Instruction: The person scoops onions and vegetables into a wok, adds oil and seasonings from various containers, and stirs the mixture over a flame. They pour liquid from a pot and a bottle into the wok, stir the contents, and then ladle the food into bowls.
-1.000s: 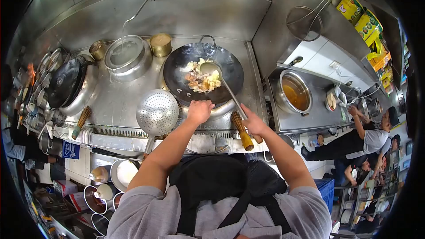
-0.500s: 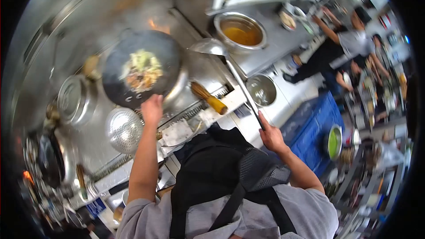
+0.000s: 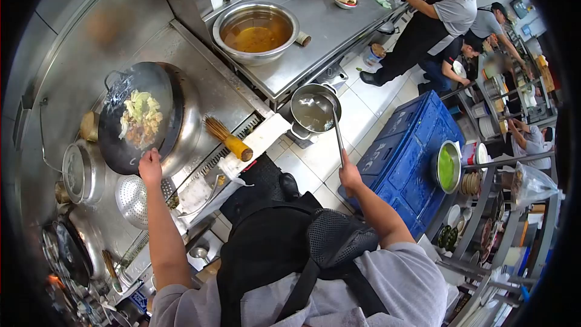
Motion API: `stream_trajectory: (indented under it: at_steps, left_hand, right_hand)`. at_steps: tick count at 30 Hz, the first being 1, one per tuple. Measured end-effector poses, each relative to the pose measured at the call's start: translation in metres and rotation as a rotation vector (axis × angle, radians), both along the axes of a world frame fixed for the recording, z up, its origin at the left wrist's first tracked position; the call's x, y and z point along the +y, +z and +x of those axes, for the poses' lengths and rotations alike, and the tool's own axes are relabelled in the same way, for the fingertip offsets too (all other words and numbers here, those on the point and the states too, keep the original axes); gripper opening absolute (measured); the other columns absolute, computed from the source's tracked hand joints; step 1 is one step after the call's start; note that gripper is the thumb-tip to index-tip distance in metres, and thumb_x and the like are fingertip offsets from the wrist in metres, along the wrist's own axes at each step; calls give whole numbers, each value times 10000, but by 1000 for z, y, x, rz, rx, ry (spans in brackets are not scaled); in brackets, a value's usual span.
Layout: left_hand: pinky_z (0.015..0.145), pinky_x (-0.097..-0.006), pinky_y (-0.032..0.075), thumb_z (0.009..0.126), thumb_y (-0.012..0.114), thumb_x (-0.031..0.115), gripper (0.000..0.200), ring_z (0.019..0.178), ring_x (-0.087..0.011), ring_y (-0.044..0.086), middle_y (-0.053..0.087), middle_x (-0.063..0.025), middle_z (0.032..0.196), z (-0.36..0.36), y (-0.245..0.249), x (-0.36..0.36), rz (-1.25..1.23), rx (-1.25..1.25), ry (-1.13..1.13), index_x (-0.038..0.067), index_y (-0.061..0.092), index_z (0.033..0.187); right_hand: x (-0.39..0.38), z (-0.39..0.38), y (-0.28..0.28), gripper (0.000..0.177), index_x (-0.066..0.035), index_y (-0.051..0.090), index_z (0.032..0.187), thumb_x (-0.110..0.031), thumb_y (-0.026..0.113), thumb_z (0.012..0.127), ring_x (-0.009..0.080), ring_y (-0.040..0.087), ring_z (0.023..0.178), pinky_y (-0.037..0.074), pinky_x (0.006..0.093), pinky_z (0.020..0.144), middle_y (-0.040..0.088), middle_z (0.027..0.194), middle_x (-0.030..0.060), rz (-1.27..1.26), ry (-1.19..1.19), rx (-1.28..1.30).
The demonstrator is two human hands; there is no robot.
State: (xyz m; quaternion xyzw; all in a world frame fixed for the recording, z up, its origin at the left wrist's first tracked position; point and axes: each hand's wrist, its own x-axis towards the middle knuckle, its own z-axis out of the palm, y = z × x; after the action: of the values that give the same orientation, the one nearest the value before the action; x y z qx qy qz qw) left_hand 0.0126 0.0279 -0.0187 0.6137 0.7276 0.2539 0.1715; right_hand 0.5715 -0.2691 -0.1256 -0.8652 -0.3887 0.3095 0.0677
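My left hand (image 3: 150, 168) is closed at the near edge of a black wok (image 3: 112, 136), which leans on the stove's round burner rim. Chopped pale vegetables and browned pieces (image 3: 141, 120) lie in the wok. A long-handled ladle (image 3: 339, 133) is in my right hand (image 3: 350, 174), fingers wrapped round the end of its handle. Its bowl dips into a steel pot (image 3: 298, 122) of cloudy liquid, standing low between the stove and a blue chest. Beside my left hand is a perforated strainer (image 3: 132, 201).
A bamboo brush (image 3: 229, 139) lies on the stove edge. A steel bowl of amber liquid (image 3: 257, 35) stands on the counter (image 3: 321, 12). On the blue chest (image 3: 399, 163) sits a bowl of green liquid (image 3: 446, 168). A co-worker (image 3: 423, 24) stands at the counter; other people are behind.
The ladle has swung from over the stove edge, near the amber bowl, into the low pot. The wok has shifted left off the burner's middle, with my left hand still at its edge.
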Motion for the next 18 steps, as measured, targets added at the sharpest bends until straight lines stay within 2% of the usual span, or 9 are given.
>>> stream_trajectory:
  at_steps: [3,4,6,7,9,10,11,13,18]
  left_hand:
    - [657,-446,464,954,546,279,298,727,-378,630,634,-196,742,0,-20,-3,162,111,-51,7,658,904]
    - [721,-453,458,922,568,158,198,825,-382,610,631,-192,844,-5,-23,-3,154,176,-134,2,629,1026]
    - [771,-461,447,894,582,121,215,873,-386,591,625,-191,905,-1,-24,-10,232,266,-165,-1,611,1069]
    - [821,-469,437,867,597,84,259,921,-391,572,619,-191,966,0,-22,-13,307,341,-203,-4,592,1111]
    - [854,-472,425,851,600,65,301,951,-392,559,609,-186,1006,0,-17,-16,250,328,-188,1,575,1143]
    - [887,-476,412,834,603,46,347,982,-393,546,600,-182,1046,1,-14,-17,196,301,-181,6,557,1176]
    - [887,-476,412,834,603,46,347,982,-393,546,600,-182,1046,3,-12,-17,196,302,-170,6,557,1176]
    - [881,-473,416,834,608,58,340,972,-386,556,604,-183,1016,5,-11,-16,125,295,-126,8,565,1168]
    - [860,-468,425,825,618,61,337,951,-377,570,612,-186,1005,4,-16,-16,186,339,-129,17,572,1156]
  right_hand:
    - [45,22,-18,836,-146,56,1541,-60,495,835,457,627,962,481,495,879,628,1055,326,-129,33,22]
    - [53,30,-38,836,-146,56,1541,-60,495,835,457,627,962,481,495,879,628,1055,326,-128,42,37]
    - [69,50,-98,766,-113,110,1524,-50,491,863,391,656,784,528,490,730,654,905,263,131,113,60]
    - [84,53,-87,766,-113,110,1524,-50,491,863,391,656,784,528,490,730,654,905,263,133,120,73]
    - [110,60,-57,651,-102,199,1478,-40,480,894,241,580,579,505,393,532,568,707,130,25,-424,1011]
    - [110,55,-47,546,-116,270,1412,-45,487,916,115,438,500,408,275,439,418,626,25,129,-658,1181]
    - [103,56,-46,546,-116,270,1412,-45,487,916,115,438,500,408,275,439,418,626,25,124,-648,1182]
    - [81,61,-47,413,-144,334,1285,-45,476,909,137,428,499,392,285,440,429,637,43,206,-664,1494]
    - [13,58,10,579,-201,247,1455,-56,462,937,80,374,490,358,240,436,428,699,27,312,-830,1702]
